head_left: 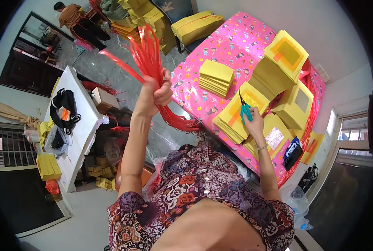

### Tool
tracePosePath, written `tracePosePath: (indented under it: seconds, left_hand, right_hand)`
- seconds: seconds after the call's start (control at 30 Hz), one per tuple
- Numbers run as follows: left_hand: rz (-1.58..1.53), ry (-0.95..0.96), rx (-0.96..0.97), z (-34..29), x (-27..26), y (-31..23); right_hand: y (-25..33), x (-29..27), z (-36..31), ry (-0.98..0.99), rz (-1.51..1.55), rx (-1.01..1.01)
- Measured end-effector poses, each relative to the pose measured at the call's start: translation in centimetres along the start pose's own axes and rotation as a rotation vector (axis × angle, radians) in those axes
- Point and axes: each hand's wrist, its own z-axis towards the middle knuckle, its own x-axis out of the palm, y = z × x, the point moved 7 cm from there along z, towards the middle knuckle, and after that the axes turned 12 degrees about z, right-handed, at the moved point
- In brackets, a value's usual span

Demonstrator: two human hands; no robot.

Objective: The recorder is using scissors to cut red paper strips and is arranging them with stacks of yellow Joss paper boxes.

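We see the left hand [156, 93] near the centre of the frame, its fingers closed in a fist around a bundle of red strips [146, 56] that fans out above the grip and trails below toward the table edge. To the right of centre, the right hand [255, 124] grips the handles of teal-handled scissors [246, 111], their blades pointing upward over a stack of yellow paper [225, 121].

Outward from the hands, we find a clear plastic bag [53, 141] at the left with something dark inside, and another transparent bag [295, 198] at lower right whose contents we cannot make out. A blue-and-white packet [293, 148] lies at the table's right side.

The table wears a pink patterned cover [236, 42], with more yellow bundles [215, 77] on it. At the left a white table [79, 125] bears a black bag [63, 108]. At the top, a chair [174, 9] holds a yellow bale [197, 27]; at upper left, a person in a brown top [71, 17] stands on the grey floor [95, 65].
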Motion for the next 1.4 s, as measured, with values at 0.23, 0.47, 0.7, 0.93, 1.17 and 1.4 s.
tracePosePath:
  seconds: [0.23, 0.47, 0.7, 0.93, 1.17, 1.4]
  left_hand:
    - [0.156, 0.018, -0.161, -1.0, 1.3, 2.1]
    - [-0.099, 0.187, -0.192, -0.2, 3.8, 3.3]
    - [-0.061, 0.272, -0.109, -0.3, 4.9, 3.2]
    - [0.096, 0.166, -0.212, -0.5, 4.7, 3.9]
    - [0.017, 0.171, -0.256, -0.4, 4.7, 4.2]
    - [-0.007, 0.233, -0.236, -0.4, 4.7, 4.3]
  right_hand:
    - [12.7, 3.1, -2.1, 0.599, 0.703, -0.137]
    - [19.3, 5.5, -5.6, 1.223, 1.072, 0.037]
    - [20.3, 6.0, -6.3, 1.168, 0.97, 0.047]
    - [20.7, 5.6, -5.7, 1.033, 0.889, -0.066]
    - [20.7, 5.1, -5.7, 1.018, 0.84, -0.023]
    - [20.3, 5.6, -5.9, 1.045, 0.828, -0.002]
